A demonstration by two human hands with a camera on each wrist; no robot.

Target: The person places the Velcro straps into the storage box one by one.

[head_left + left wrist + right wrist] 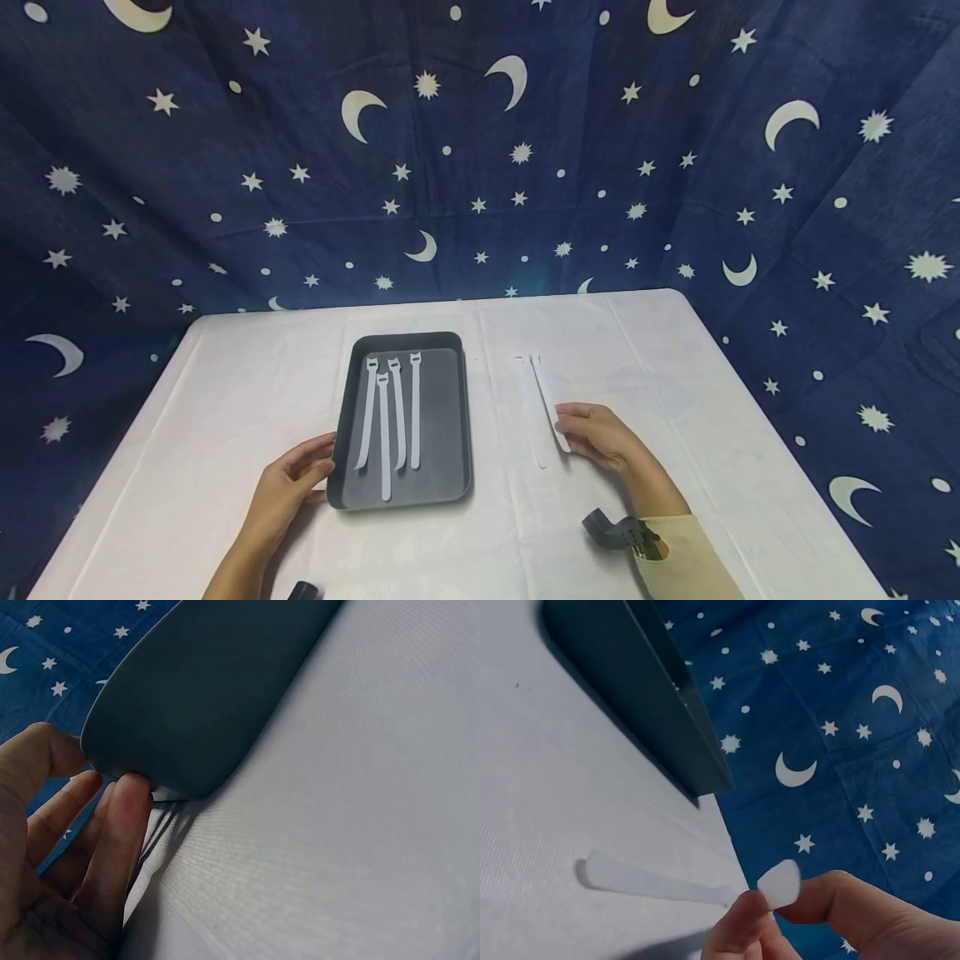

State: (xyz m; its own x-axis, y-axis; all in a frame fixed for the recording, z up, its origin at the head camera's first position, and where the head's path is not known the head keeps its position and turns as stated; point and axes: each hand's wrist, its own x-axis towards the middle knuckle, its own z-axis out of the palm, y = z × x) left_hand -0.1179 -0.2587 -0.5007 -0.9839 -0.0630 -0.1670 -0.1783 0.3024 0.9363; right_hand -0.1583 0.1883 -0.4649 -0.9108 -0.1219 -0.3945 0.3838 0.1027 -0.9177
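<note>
My left hand [283,490] grips the near left side of a dark grey tray [444,417], thumb and fingertips at its rim. Inside the tray lie several white hook-and-loop cable straps [416,408], their slotted heads toward the far end. To the right of the tray, my right hand [600,435] pinches one white cable strap [546,392] by its near end, between thumb and fingers. The rounded end of that held strap [779,885] shows in the right wrist view. Another white cable strap [641,878] lies flat on the tablecloth, just left of the held one.
A white cloth [225,400] covers the table. Behind and beside it hangs a dark blue curtain [465,175] with moons and stars. A black wrist mount [611,531] sits by the right sleeve; part of another dark device [303,591] shows at the bottom edge.
</note>
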